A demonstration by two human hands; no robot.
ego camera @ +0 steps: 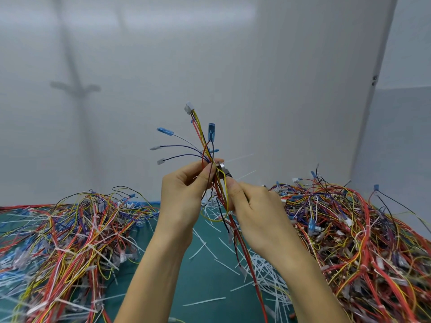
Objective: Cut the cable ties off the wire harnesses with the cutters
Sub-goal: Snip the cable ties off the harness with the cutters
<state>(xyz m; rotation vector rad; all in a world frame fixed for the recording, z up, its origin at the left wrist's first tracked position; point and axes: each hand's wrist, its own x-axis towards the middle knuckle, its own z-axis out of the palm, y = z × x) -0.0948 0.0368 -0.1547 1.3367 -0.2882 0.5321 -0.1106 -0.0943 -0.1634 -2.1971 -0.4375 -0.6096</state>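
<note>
Head view: left hand [184, 190] pinches harness [219, 192]; cutters [223, 170] in right hand [258, 210].

A pale grey-white wall [233, 66] of smooth, faintly glossy panels fills the upper view. Soft bright bands of reflected light [186, 15] lie across its top, and a dim, blurred cross-shaped mark [75, 87] shows on its left part. At the right a light corner strip [382, 54] runs down at a slant, with two small dark fittings [374, 80] on it; beyond it the side wall [401, 136] turns a duller grey lower down. Below is the counter [205, 287], covered in teal-green, with a blue edge [151, 203] against the wall.
</note>
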